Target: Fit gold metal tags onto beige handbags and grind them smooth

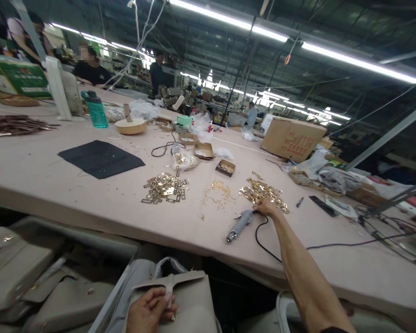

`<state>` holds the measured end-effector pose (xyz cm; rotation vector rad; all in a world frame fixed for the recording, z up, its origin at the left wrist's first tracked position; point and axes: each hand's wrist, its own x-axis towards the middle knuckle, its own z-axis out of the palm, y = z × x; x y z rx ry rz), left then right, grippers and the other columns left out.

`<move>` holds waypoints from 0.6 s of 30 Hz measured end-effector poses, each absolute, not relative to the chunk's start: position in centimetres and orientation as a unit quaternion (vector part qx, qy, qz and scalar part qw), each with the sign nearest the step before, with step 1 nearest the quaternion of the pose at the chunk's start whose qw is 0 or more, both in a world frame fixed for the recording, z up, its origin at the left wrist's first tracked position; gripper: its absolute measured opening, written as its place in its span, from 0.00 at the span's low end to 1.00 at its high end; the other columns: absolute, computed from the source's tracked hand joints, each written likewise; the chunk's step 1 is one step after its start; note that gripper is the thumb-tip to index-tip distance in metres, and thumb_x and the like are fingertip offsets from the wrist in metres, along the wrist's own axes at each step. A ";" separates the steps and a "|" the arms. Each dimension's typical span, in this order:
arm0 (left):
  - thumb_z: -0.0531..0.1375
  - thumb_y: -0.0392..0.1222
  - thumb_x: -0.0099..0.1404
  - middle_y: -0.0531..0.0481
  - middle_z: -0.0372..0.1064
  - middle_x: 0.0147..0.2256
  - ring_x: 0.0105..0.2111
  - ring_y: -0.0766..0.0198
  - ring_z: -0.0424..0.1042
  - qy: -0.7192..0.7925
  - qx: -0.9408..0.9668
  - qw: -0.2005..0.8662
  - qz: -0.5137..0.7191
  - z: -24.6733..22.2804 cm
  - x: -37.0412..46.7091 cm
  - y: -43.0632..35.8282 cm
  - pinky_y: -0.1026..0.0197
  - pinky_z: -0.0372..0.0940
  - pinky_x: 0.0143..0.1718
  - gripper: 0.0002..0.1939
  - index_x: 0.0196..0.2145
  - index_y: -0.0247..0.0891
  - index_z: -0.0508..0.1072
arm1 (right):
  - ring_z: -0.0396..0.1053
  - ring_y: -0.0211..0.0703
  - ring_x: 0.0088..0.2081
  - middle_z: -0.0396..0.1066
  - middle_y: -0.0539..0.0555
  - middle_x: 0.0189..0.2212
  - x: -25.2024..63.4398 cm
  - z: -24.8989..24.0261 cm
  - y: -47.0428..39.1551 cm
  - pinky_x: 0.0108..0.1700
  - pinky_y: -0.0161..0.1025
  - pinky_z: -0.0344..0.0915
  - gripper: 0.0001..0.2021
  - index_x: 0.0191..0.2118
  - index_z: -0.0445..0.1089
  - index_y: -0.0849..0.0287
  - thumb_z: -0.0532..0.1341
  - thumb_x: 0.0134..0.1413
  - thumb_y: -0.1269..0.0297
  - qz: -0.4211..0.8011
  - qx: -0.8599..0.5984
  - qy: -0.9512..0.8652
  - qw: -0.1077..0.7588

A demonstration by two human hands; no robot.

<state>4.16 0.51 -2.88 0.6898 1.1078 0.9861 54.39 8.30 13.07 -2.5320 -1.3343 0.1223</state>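
Basically, bag (193, 303) in front of tabletop (187, 233) looks light, soft-sided, best held by its strap (169, 287), where left hand (147, 309) has fingers clamped; right hand (265, 207) at metal pieces (261, 190), can't tell if fingers are closed.

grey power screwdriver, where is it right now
In the head view, the grey power screwdriver lies slightly right of centre on the table, near its front edge, just left of the right hand.
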 end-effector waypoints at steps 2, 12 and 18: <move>0.78 0.55 0.41 0.39 0.80 0.25 0.22 0.51 0.79 0.489 0.312 0.692 0.429 -3.4 3.9 0.8 0.58 0.75 0.22 0.28 0.30 0.32 0.76 | 0.66 0.39 0.25 0.68 0.50 0.20 53.2 14.4 8.1 0.31 0.36 0.60 0.11 0.22 0.69 0.61 0.70 0.50 0.70 0.035 -0.875 -0.460 0.145; 0.77 0.53 0.47 0.36 0.80 0.28 0.24 0.51 0.81 0.469 0.306 0.713 0.422 -3.0 3.1 0.2 0.58 0.76 0.24 0.26 0.33 0.27 0.79 | 0.74 0.46 0.36 0.76 0.59 0.39 34.3 12.3 2.0 0.36 0.41 0.70 0.12 0.46 0.80 0.54 0.67 0.60 0.54 0.219 -0.599 -0.648 0.416; 0.77 0.54 0.49 0.35 0.81 0.31 0.28 0.50 0.82 0.458 0.306 0.735 0.396 -3.2 2.7 -0.4 0.58 0.77 0.28 0.29 0.38 0.25 0.80 | 0.70 0.44 0.35 0.74 0.54 0.33 22.2 5.5 -1.1 0.38 0.39 0.66 0.09 0.41 0.78 0.57 0.60 0.61 0.63 0.396 -0.557 -0.670 0.290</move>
